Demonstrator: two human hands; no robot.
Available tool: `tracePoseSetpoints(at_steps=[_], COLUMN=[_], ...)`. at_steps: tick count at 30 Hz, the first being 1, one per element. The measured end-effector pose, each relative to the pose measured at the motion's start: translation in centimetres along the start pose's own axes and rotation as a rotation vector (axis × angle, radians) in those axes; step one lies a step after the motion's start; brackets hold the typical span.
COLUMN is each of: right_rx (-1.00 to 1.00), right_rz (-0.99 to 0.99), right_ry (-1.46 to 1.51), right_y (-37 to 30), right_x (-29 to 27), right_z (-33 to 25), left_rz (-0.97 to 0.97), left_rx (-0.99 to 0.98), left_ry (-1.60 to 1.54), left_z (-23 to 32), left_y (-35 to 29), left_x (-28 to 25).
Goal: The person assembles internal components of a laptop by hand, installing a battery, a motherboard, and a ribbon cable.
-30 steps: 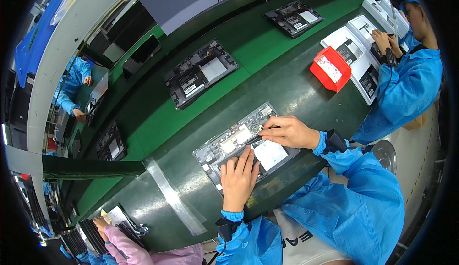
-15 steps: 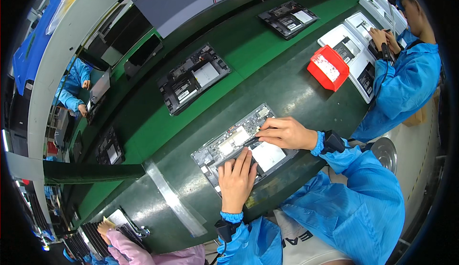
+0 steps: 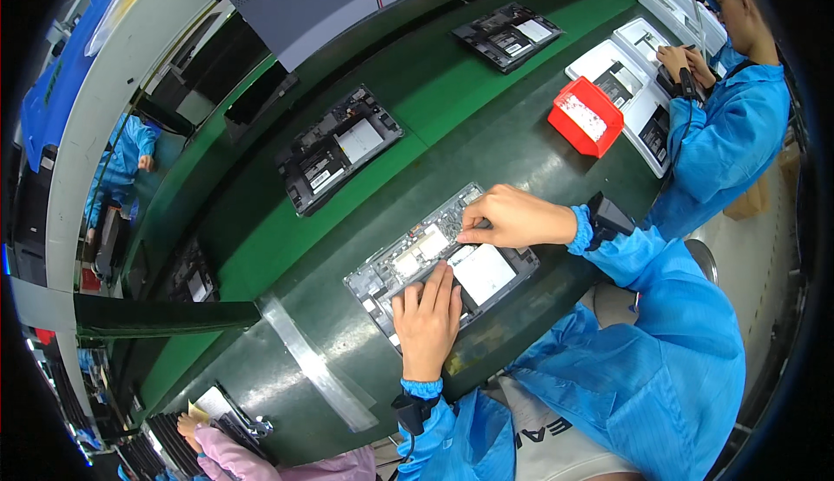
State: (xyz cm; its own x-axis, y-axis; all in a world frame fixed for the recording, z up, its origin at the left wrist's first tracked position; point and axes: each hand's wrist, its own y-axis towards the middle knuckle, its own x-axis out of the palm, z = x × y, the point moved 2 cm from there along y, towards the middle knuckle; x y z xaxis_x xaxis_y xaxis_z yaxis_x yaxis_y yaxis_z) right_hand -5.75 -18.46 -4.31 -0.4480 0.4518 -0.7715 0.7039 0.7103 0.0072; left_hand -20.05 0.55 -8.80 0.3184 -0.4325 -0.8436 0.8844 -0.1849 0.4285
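An opened laptop base (image 3: pixel 420 255) lies in front of me on the dark green bench, its circuit board and a white rectangular panel (image 3: pixel 483 273) exposed. My left hand (image 3: pixel 426 325) rests on its near left part, fingers stretched out and tips just left of the white panel. My right hand (image 3: pixel 514 217) reaches in from the right, its fingers pinched together over the circuit board beside the panel's upper edge. Whatever sits between those fingertips is too small and hidden to make out.
More opened laptop bases (image 3: pixel 339 149) lie on the green conveyor (image 3: pixel 417 138) beyond the bench. A red bin (image 3: pixel 587 118) of small parts stands right, near a co-worker (image 3: pixel 725 125) handling white casings. Clear tape (image 3: pixel 317 364) crosses the bench at left, near another person's pink sleeve (image 3: pixel 252 455).
My right hand has lifted slightly and its fingers have drawn into a tighter pinch. My left hand keeps its place on the laptop base. The whole view has shifted a little.
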Motion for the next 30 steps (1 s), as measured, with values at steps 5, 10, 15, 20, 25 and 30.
tracePoseSetpoints(at_steps=[5, 10, 15, 20, 25, 30], right_rx=[0.037, 0.057, 0.035, 0.016, 0.054, 0.035], right_rz=[-0.053, -0.097, -0.082, -0.106, -0.107, -0.089], right_ry=[-0.05, -0.031, -0.018, 0.007, 0.032, 0.048], right_y=[0.8, 1.2, 1.2, 1.6, 1.5, 1.5], right_x=[0.0, -0.7, 0.0, 0.4, 0.4, 0.7], right_z=[-0.3, -1.3, -0.6, 0.0, 0.3, 0.6], left_rz=[0.018, 0.035, 0.039, 0.048, 0.055, 0.039], left_rx=[0.006, 0.001, 0.005, 0.004, 0.015, 0.036], left_ry=[-0.012, -0.019, -0.028, -0.028, -0.031, 0.004], left_z=[-0.1, -0.2, 0.0, -0.1, -0.1, -0.1], left_y=[-0.1, -0.3, -0.2, -0.3, -0.2, -0.3], left_x=[0.2, 0.3, 0.2, 0.3, 0.3, 0.3])
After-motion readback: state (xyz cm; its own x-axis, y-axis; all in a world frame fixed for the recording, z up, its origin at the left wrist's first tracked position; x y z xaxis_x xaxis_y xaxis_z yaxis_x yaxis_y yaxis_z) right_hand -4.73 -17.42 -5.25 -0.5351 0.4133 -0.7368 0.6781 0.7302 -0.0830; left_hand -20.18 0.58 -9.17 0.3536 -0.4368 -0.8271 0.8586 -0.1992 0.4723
